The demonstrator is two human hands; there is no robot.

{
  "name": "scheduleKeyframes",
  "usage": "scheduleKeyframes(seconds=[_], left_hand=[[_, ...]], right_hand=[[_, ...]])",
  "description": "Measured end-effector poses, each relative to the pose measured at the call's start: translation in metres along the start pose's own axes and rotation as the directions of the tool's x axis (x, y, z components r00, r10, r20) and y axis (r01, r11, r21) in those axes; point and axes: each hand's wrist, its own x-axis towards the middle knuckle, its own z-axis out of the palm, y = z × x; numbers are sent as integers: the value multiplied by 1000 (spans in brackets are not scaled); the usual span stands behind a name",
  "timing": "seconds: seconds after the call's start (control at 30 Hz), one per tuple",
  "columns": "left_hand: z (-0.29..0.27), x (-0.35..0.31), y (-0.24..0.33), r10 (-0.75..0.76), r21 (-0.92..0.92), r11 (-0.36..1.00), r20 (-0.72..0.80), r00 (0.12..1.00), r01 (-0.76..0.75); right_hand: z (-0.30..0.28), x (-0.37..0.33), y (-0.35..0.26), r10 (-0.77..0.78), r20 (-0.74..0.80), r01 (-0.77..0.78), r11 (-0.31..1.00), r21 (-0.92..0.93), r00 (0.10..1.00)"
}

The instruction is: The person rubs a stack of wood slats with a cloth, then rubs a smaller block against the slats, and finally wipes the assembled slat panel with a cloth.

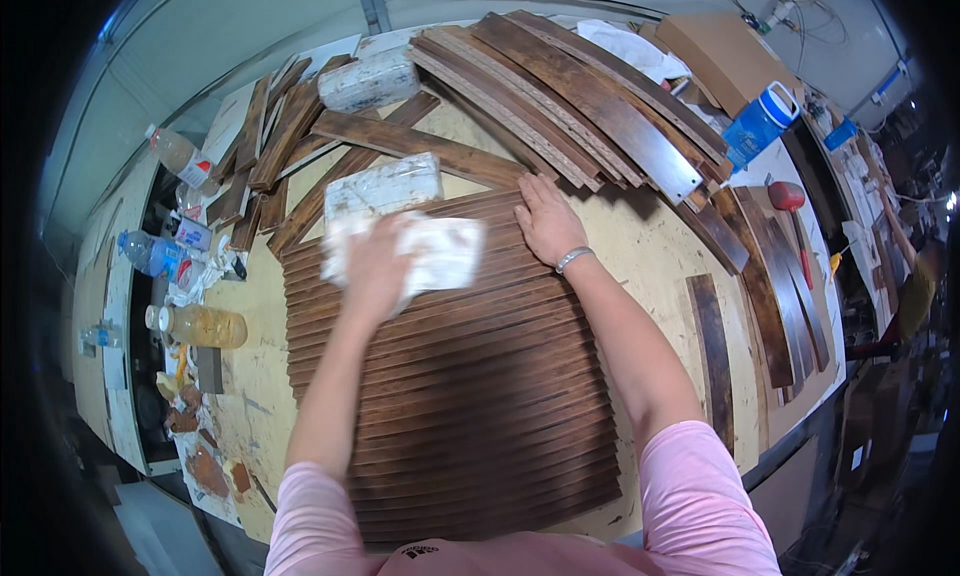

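A dark brown slatted wooden panel point(470, 376) lies flat on the table in front of me. My left hand point(378, 266) presses a crumpled white cloth point(445, 253) with brownish smudges onto its far left part. The fingers are bent over the cloth and slightly blurred. My right hand point(550, 221) rests on the panel's far right corner, its fingers stretched out and holding nothing. Just beyond the cloth sits a white block wrapped in clear plastic point(385, 185), touching or very near the panel's far edge.
Brown boards point(590, 96) are stacked at the back, with a second wrapped block point(368, 81) beside them. Bottles point(155, 254) and a jar of yellowish liquid point(208, 327) line the left edge. A blue jug point(760, 126), a red-headed mallet point(787, 196) and loose strips point(712, 356) lie right.
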Motion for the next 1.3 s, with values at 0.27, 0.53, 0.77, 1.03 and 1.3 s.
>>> scheduleKeyframes(seconds=[0.27,0.53,0.77,1.03,1.3], left_hand=[[-19,-10,-82,-270,-873,488,-147,952,4],[69,36,57,362,-101,925,-49,931,-365],[-30,-60,-176,-305,-410,876,-64,950,253],[24,31,-3,-174,-145,977,-129,976,156],[80,91,91,317,-180,923,-149,937,-341]], right_hand=[[-16,-2,-9,67,90,-65,998,-26,994],[-7,-1,3,69,110,-59,994,-91,992],[-12,-3,1,104,111,-94,991,-95,988],[-5,1,-4,99,111,-84,988,-130,989],[-8,3,-5,182,67,-182,983,2,981]])
